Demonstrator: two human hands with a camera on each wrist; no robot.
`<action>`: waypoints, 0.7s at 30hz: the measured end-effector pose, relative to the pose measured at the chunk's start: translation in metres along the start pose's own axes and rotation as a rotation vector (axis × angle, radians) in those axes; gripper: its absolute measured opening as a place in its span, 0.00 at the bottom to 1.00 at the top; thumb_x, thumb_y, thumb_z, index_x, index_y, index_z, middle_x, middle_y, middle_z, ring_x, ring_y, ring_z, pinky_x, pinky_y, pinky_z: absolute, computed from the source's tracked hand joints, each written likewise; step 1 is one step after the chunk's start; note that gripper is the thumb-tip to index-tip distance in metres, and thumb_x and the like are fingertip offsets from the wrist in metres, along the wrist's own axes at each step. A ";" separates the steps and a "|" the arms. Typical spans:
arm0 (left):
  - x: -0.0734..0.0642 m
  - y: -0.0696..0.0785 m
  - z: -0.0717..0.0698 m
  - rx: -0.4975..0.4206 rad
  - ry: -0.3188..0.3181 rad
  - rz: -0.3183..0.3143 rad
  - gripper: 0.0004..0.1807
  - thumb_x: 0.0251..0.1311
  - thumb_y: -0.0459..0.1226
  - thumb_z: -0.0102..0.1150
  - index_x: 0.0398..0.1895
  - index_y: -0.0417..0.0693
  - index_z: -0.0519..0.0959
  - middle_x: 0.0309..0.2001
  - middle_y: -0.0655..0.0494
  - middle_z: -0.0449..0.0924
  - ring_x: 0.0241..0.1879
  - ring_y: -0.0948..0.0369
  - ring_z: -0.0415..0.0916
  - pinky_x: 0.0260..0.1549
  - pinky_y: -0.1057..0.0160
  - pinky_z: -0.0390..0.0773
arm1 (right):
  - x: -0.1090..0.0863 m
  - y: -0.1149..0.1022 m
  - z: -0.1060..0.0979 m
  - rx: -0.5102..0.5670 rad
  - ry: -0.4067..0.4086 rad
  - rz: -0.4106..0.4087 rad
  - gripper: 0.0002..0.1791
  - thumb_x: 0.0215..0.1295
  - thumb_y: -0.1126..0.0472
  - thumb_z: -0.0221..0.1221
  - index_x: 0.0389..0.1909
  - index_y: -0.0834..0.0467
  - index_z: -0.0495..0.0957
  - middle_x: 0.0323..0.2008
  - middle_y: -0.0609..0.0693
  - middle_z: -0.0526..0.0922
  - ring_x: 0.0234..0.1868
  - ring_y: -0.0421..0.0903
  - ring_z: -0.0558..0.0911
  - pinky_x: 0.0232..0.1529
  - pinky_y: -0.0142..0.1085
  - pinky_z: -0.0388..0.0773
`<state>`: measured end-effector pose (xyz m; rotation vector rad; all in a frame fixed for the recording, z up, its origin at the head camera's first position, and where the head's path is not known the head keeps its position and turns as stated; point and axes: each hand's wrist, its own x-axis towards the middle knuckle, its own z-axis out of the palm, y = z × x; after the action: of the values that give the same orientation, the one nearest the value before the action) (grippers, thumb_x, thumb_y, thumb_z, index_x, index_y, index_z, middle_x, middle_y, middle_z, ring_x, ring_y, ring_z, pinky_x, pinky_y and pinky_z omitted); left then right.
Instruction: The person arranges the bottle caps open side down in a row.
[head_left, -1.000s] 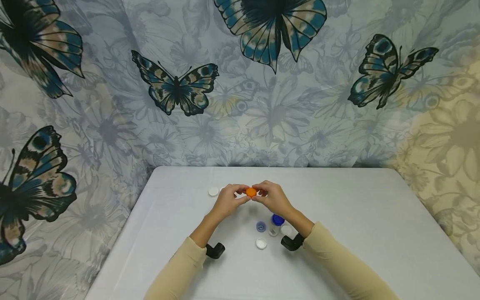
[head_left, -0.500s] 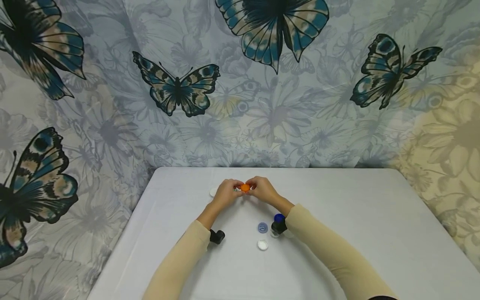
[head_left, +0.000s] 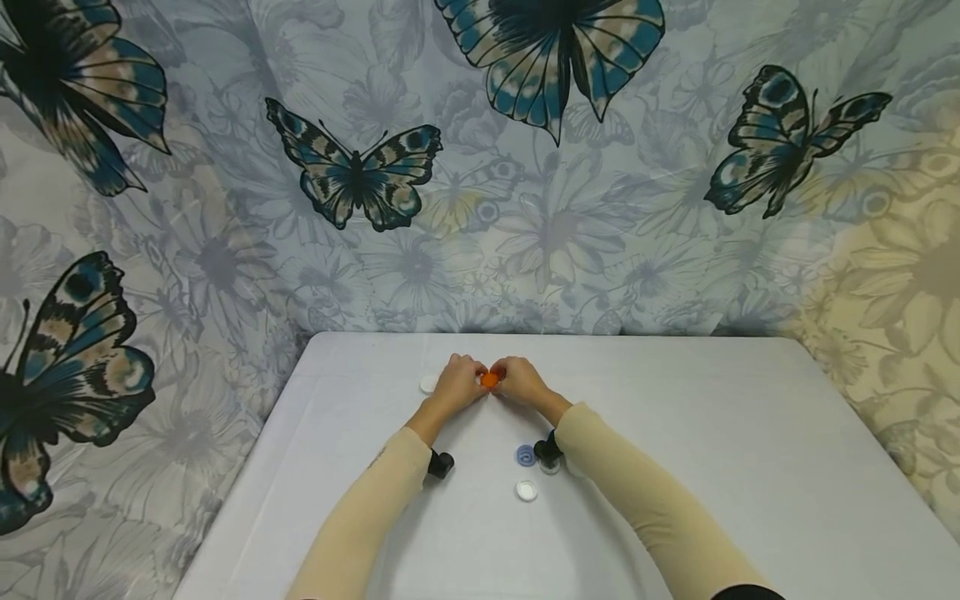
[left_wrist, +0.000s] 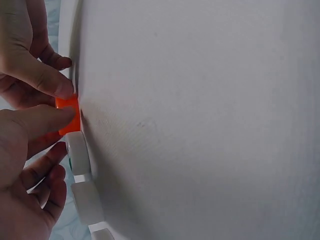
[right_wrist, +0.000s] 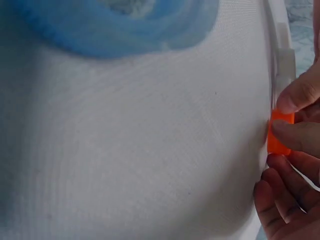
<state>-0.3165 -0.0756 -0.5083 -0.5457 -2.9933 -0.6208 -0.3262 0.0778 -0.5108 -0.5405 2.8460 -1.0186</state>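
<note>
An orange bottle cap is between my two hands near the far edge of the table. My left hand pinches it from the left, and my right hand pinches it from the right. In the left wrist view, the cap's side sits low against the tabletop, with a thumb of each hand on it. Right beside it stands a white cap, followed by another white cap in the same line. The remaining fingers of my right hand are loosely curled in the right wrist view.
Nearer on the white table lie a pale blue cap, a white cap and a clear round piece, partly under the right wrist's black camera. A butterfly-patterned cloth hangs behind the table.
Both hands have carried the orange cap slightly left and down to the tabletop beside the white caps. The right forearm moved left and now hides the blue-lidded container.
</note>
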 end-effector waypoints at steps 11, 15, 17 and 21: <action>-0.018 0.008 -0.013 -0.158 0.070 -0.035 0.18 0.57 0.38 0.68 0.50 0.43 0.82 0.45 0.47 0.81 0.45 0.52 0.71 0.47 0.55 0.75 | -0.018 -0.007 -0.035 -0.038 -0.040 -0.010 0.19 0.57 0.65 0.67 0.49 0.66 0.81 0.37 0.57 0.84 0.36 0.48 0.80 0.40 0.40 0.78; -0.032 0.014 -0.016 -0.357 0.085 -0.077 0.16 0.57 0.36 0.67 0.49 0.41 0.83 0.42 0.46 0.81 0.41 0.53 0.73 0.40 0.58 0.75 | -0.041 -0.011 -0.051 -0.030 -0.030 -0.036 0.17 0.58 0.63 0.67 0.47 0.66 0.82 0.36 0.55 0.85 0.37 0.48 0.80 0.40 0.40 0.78; -0.040 0.017 -0.015 -0.428 0.068 -0.099 0.16 0.57 0.36 0.67 0.48 0.39 0.83 0.40 0.46 0.81 0.38 0.55 0.73 0.38 0.61 0.73 | -0.054 -0.013 -0.054 -0.021 -0.023 -0.051 0.16 0.58 0.63 0.67 0.46 0.66 0.82 0.35 0.54 0.85 0.38 0.49 0.80 0.41 0.41 0.78; -0.056 0.027 -0.013 -0.504 -0.005 -0.100 0.17 0.57 0.37 0.67 0.48 0.39 0.82 0.40 0.47 0.81 0.36 0.59 0.72 0.36 0.65 0.72 | -0.084 -0.017 -0.054 -0.032 -0.023 -0.068 0.15 0.57 0.63 0.67 0.44 0.65 0.83 0.34 0.53 0.85 0.40 0.52 0.80 0.42 0.43 0.78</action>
<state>-0.2553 -0.0760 -0.4919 -0.4103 -2.8706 -1.3972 -0.2523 0.1270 -0.4623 -0.6514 2.8469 -0.9712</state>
